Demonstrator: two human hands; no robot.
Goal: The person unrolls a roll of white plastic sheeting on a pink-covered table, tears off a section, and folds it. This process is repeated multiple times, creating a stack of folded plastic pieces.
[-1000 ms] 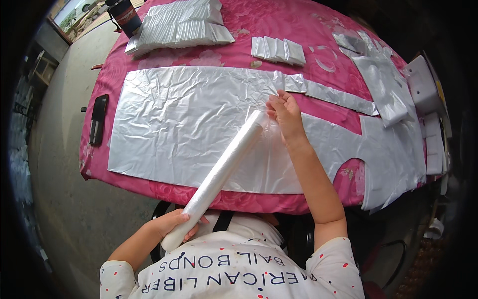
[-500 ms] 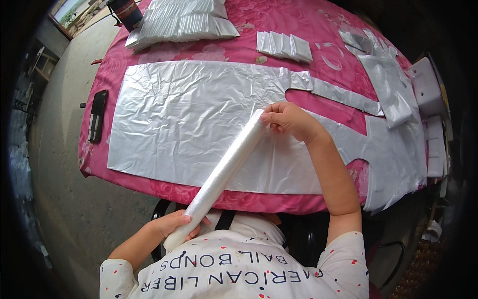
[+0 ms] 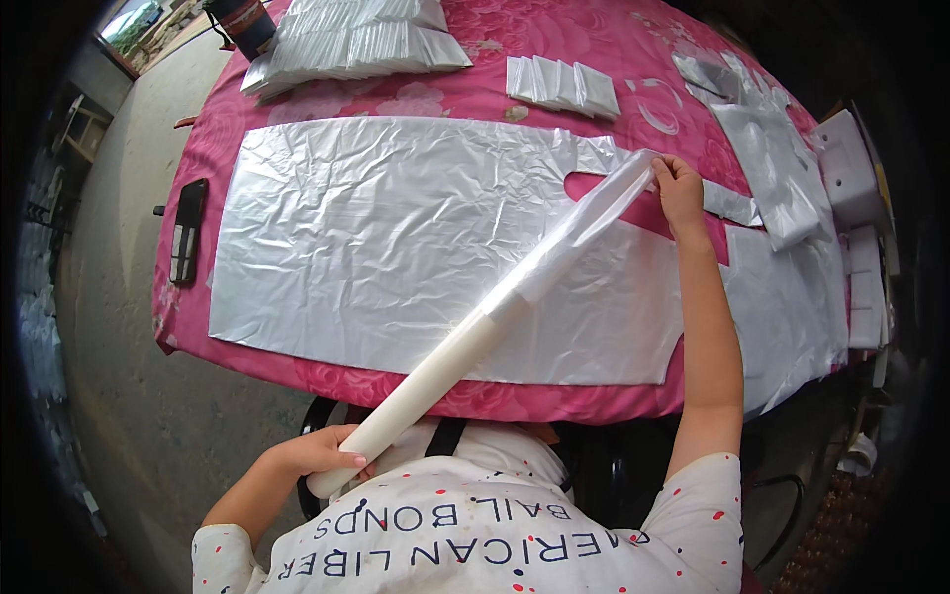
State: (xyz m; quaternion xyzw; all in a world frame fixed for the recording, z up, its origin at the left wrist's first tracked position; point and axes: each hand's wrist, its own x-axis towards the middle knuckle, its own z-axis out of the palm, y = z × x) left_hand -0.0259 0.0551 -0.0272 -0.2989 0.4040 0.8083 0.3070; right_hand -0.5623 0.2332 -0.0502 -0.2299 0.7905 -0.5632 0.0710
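Note:
My left hand [image 3: 319,451] is wrapped round the lower end of a white tube [image 3: 426,388], which slants up to the right over the table edge. A sleeve of shiny clear plastic film [image 3: 572,243] covers the tube's upper part and stretches beyond it. My right hand [image 3: 681,196] pinches the far end of this film, its fingertips closed on it. Underneath lies a broad, wrinkled silvery plastic bag [image 3: 346,238] with strap-like cut-outs on its right side, spread flat on the pink flowered tablecloth [image 3: 435,400].
Folded plastic packets form a big pile [image 3: 361,45] and a small row [image 3: 562,87] at the back. Loose plastic bags [image 3: 782,183] and white boxes [image 3: 849,173] sit at the right. A black phone-like object [image 3: 188,233] lies left; a dark cup [image 3: 240,25] stands behind.
My right hand has moved up and to the right, drawing the film partly off the tube and baring its lower part. My left hand stays near the tube's lower end, shifted slightly left.

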